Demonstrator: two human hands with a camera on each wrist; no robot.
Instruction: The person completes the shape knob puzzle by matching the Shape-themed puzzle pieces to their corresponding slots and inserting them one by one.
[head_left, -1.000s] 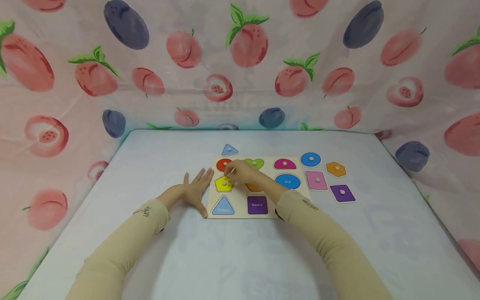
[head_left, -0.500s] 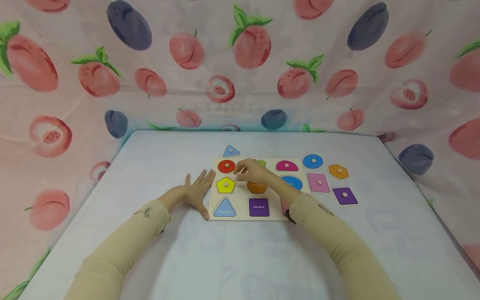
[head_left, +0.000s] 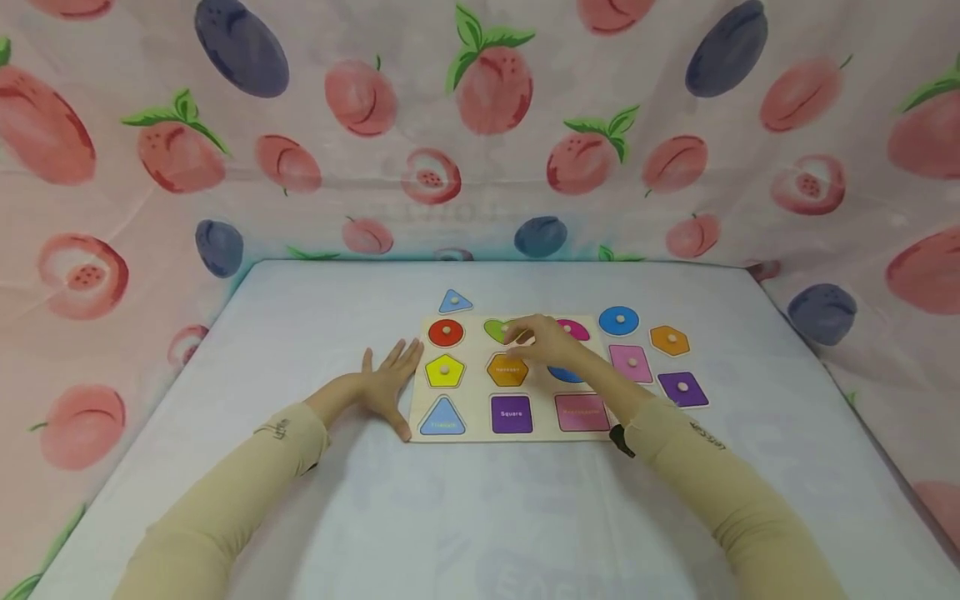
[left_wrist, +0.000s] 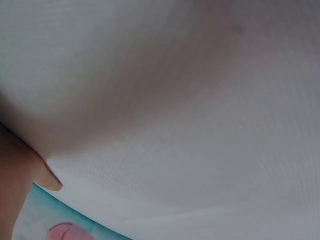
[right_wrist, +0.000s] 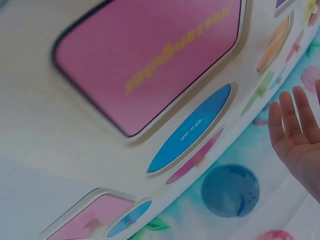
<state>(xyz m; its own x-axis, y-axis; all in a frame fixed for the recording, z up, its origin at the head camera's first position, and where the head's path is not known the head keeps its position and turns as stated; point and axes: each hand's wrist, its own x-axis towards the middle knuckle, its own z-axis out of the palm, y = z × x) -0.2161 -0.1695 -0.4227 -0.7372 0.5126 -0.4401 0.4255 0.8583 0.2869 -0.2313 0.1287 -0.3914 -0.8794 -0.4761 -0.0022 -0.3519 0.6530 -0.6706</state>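
A wooden shape puzzle board (head_left: 472,417) lies flat on the table. My left hand (head_left: 384,390) has its fingers spread, with fingertips and thumb along the board's left edge. Over the board's middle hovers my right hand (head_left: 546,337), holding nothing; its fingers look loosely extended in the right wrist view. Knobbed pieces sit in the board: a red circle (head_left: 446,333), a yellow pentagon (head_left: 445,372), a green heart (head_left: 495,330) and a magenta half circle (head_left: 576,329). Printed slots show for hexagon (head_left: 507,370), triangle (head_left: 442,417), square (head_left: 512,413), rectangle (head_left: 582,412) and oval (right_wrist: 192,127).
Loose knobbed pieces lie around the board: a blue triangle (head_left: 454,302) behind it, and a blue oval (head_left: 618,321), pink rectangle (head_left: 630,364), orange hexagon (head_left: 670,340) and purple square (head_left: 683,389) to its right. A fruit-printed curtain (head_left: 495,208) hangs behind the white table (head_left: 450,517).
My right hand has moved right, from beside the yellow pentagon to over the board's middle, uncovering the red circle and yellow pentagon. The left hand stays at the board's edge.
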